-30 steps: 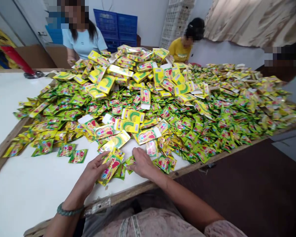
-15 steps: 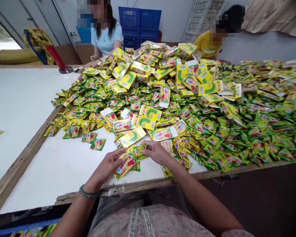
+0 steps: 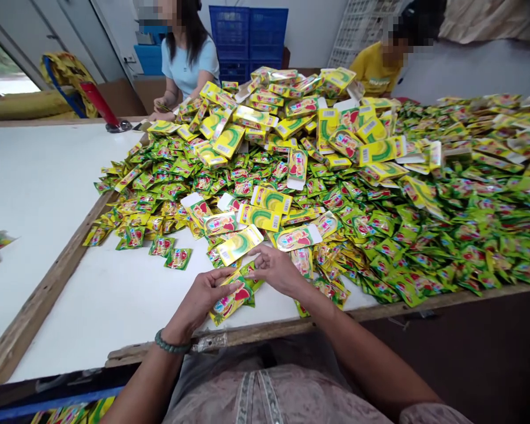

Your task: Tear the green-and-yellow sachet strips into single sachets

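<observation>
My left hand (image 3: 209, 294) grips a small yellow carton (image 3: 233, 299) with fruit printed on it, thumb on top, tilted just above the white tabletop. At the carton's upper right end, my right hand (image 3: 276, 271) is closed, its thumb and fingertips on a green sachet (image 3: 249, 270). Part of that sachet is hidden by the fingers and the carton; I cannot tell how deep it sits. Another green sachet (image 3: 249, 299) shows below the carton. Just beyond my hands lies a yellow carton with an open flap (image 3: 241, 244).
A big heap of yellow cartons (image 3: 229, 141) and green sachets (image 3: 388, 235) covers the middle and right of the table. Wooden strips (image 3: 48, 294) edge the white tabletop (image 3: 70, 171). Two people sit across, one in a light blue shirt (image 3: 189, 65), one in yellow (image 3: 373, 70).
My right hand has moved slightly left, closer to the carton's end, and less of the green sachet shows. The left hand keeps its hold on the carton.
</observation>
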`<state>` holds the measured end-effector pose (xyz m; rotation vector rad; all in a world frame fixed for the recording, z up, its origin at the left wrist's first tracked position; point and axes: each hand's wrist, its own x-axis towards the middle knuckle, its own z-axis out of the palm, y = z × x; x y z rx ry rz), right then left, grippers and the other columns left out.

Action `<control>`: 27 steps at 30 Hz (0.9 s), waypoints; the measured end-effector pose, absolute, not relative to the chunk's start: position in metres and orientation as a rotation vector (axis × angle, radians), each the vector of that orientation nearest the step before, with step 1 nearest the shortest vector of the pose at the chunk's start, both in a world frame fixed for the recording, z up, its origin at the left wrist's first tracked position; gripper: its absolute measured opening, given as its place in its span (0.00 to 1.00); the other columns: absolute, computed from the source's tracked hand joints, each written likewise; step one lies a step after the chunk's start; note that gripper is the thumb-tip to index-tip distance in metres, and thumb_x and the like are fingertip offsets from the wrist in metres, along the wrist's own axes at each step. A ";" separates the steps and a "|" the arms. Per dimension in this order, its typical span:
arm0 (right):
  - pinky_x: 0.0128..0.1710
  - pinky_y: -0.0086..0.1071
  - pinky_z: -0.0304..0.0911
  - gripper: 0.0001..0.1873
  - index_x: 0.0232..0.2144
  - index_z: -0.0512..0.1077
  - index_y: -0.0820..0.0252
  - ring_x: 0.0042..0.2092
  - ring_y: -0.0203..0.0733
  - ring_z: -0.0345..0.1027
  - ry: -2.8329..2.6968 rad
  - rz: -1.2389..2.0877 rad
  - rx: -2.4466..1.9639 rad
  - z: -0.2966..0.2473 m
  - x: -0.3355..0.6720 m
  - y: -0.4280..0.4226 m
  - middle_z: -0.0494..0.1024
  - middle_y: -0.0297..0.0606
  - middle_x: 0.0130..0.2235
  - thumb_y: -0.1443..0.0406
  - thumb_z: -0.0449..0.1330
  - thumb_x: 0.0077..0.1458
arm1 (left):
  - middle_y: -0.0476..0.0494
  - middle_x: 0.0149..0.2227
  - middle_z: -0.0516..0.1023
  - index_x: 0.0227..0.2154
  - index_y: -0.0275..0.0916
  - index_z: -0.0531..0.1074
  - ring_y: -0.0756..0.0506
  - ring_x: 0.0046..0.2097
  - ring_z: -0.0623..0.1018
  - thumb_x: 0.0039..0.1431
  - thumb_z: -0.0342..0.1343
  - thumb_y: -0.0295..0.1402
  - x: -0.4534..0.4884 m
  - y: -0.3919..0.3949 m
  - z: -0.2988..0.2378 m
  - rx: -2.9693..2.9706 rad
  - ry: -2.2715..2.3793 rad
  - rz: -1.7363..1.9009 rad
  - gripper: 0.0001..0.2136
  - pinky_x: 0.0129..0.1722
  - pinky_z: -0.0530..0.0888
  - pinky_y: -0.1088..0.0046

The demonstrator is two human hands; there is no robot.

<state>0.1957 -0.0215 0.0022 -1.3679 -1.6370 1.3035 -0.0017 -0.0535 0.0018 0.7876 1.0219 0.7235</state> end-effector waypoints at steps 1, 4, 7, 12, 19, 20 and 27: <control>0.26 0.25 0.57 0.24 0.42 0.67 0.58 0.26 0.32 0.63 -1.602 1.343 -1.338 0.001 0.198 -0.024 0.69 0.26 0.25 0.65 0.66 0.39 | 0.45 0.32 0.81 0.41 0.37 0.74 0.47 0.31 0.79 0.42 0.66 0.33 -0.002 -0.054 0.002 0.756 1.025 0.734 0.20 0.34 0.74 0.73; 0.25 0.25 0.57 0.27 0.44 0.63 0.56 0.26 0.32 0.62 -1.610 1.365 -1.325 0.003 0.203 -0.030 0.68 0.26 0.26 0.65 0.66 0.40 | 0.45 0.31 0.82 0.41 0.35 0.74 0.47 0.31 0.79 0.42 0.67 0.32 -0.003 -0.055 0.005 0.723 1.000 0.733 0.20 0.34 0.74 0.74; 0.25 0.24 0.55 0.25 0.42 0.63 0.55 0.26 0.31 0.61 -1.719 1.307 -1.353 0.007 0.202 -0.034 0.66 0.25 0.26 0.66 0.66 0.41 | 0.43 0.32 0.82 0.41 0.34 0.74 0.47 0.33 0.80 0.43 0.66 0.31 -0.002 -0.056 0.006 0.718 0.957 0.709 0.20 0.35 0.74 0.74; 0.27 0.25 0.54 0.24 0.43 0.61 0.53 0.27 0.31 0.59 -1.796 1.111 -1.366 0.012 0.195 -0.037 0.66 0.25 0.27 0.72 0.61 0.43 | 0.44 0.33 0.82 0.40 0.34 0.75 0.47 0.31 0.80 0.40 0.68 0.28 0.001 -0.055 0.003 0.690 0.987 0.729 0.20 0.33 0.75 0.75; 0.24 0.24 0.55 0.25 0.43 0.59 0.54 0.26 0.30 0.61 -1.678 1.507 -1.218 0.016 0.198 -0.037 0.71 0.27 0.31 0.71 0.61 0.42 | 0.45 0.35 0.82 0.40 0.36 0.76 0.48 0.33 0.80 0.40 0.68 0.28 -0.003 -0.055 0.004 0.705 0.936 0.660 0.20 0.35 0.75 0.75; 0.24 0.23 0.54 0.26 0.43 0.59 0.54 0.25 0.30 0.60 -1.678 1.485 -1.235 0.016 0.196 -0.038 0.71 0.27 0.30 0.73 0.60 0.41 | 0.45 0.35 0.82 0.41 0.36 0.75 0.48 0.33 0.80 0.40 0.68 0.28 -0.001 -0.055 0.005 0.726 0.932 0.660 0.20 0.36 0.75 0.75; 0.33 0.27 0.62 0.29 0.52 0.56 0.53 0.34 0.34 0.67 -1.639 1.509 -1.100 0.018 0.195 -0.041 0.72 0.31 0.34 0.73 0.54 0.48 | 0.46 0.33 0.82 0.40 0.36 0.75 0.48 0.31 0.79 0.39 0.68 0.29 0.006 -0.054 0.007 0.724 1.005 0.701 0.20 0.33 0.75 0.76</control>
